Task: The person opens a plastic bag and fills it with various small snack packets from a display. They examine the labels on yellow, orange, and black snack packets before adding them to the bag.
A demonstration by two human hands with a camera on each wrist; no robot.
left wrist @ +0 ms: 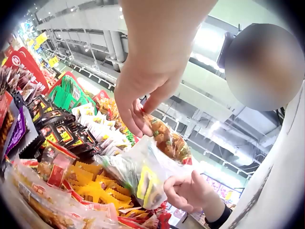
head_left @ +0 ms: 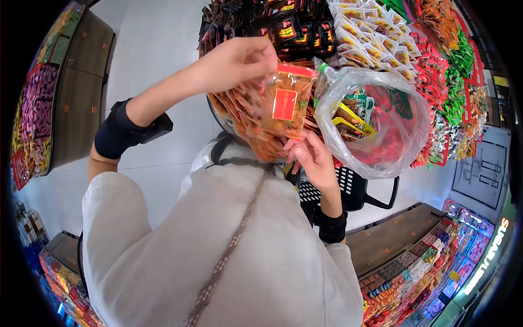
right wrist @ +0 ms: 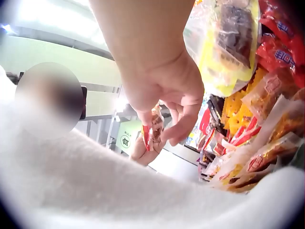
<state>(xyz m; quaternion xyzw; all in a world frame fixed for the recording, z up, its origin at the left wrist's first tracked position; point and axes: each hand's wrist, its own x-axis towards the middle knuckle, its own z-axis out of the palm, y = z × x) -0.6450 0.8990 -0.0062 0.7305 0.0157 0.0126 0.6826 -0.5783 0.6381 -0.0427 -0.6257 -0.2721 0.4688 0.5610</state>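
My left hand (head_left: pixel 234 65) pinches the top edge of a clear snack packet (head_left: pixel 291 106) with orange-brown pieces inside and a red label. The packet hangs upright over a pile of similar packets (head_left: pixel 234 109). In the left wrist view the fingers of my left hand (left wrist: pixel 150 95) grip its upper end. My right hand (head_left: pixel 316 163) is by the packet's lower corner, fingers loosely bent. The left wrist view shows that right hand (left wrist: pixel 193 193) just below the packet (left wrist: pixel 167 138). To the right, a clear plastic bag (head_left: pixel 376 163) stands with its mouth spread, holding yellow and green packages.
Black packets (head_left: pixel 294 30), white packets (head_left: pixel 373 32) and red-wrapped sweets (head_left: pixel 430 71) fill the display ahead. A black perforated basket (head_left: pixel 348 188) with a handle sits below the bag. Wooden cabinets (head_left: pixel 81 82) line the left, beyond a pale tiled floor (head_left: pixel 144 60).
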